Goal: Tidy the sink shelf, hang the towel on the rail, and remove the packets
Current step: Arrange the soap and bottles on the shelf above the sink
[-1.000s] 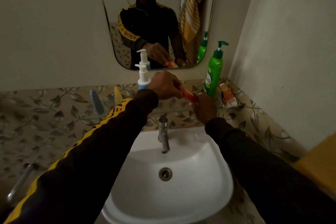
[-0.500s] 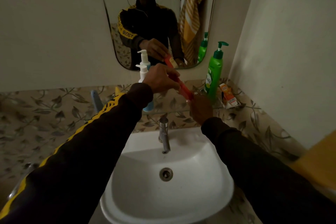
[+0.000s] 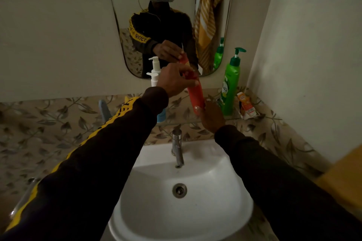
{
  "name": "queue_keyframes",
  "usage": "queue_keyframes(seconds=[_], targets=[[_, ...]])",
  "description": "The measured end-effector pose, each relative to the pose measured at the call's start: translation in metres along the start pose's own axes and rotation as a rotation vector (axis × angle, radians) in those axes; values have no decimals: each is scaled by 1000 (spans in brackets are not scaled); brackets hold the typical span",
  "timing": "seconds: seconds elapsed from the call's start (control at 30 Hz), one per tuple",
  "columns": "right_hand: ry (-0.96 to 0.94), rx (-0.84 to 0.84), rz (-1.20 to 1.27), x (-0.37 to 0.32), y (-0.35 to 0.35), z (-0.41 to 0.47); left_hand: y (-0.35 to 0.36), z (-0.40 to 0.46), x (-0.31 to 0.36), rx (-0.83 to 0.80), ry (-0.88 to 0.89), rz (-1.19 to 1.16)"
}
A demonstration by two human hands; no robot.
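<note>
A red tube (image 3: 195, 94) stands nearly upright over the glass shelf (image 3: 233, 116), above the tap (image 3: 177, 146). The left hand (image 3: 173, 80) pinches its top end; the right hand (image 3: 211, 117) grips its lower end. Right of the tube stand a green pump bottle (image 3: 230, 86) and an orange packet (image 3: 245, 106); left, a white pump bottle (image 3: 154, 80).

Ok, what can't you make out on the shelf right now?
- Head view: white pump bottle, body hidden behind left hand.
- Red tube: print too dim; bottom end covered by right hand.
- Blue item: cut off by left sleeve.
- Orange packet: text too small.
</note>
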State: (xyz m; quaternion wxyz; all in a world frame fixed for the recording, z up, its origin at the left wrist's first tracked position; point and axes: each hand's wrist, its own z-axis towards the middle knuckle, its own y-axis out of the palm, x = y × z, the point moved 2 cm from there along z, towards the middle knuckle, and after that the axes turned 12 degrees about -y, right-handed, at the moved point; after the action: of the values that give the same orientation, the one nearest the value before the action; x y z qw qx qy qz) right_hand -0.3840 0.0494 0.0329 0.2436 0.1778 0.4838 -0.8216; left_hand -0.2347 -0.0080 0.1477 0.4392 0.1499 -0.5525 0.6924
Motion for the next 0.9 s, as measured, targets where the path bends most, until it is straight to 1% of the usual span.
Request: queue_keyframes(seconds=[0.47,0.7,0.9], targets=[[81,70,160,-1,12,2,7,6,2,-41,-39,-139],[122,92,121,-6,24,3,13,6,3,22,-55,-134],[149,117,105,-12,30,4,15,10,2,5,-61,-126]])
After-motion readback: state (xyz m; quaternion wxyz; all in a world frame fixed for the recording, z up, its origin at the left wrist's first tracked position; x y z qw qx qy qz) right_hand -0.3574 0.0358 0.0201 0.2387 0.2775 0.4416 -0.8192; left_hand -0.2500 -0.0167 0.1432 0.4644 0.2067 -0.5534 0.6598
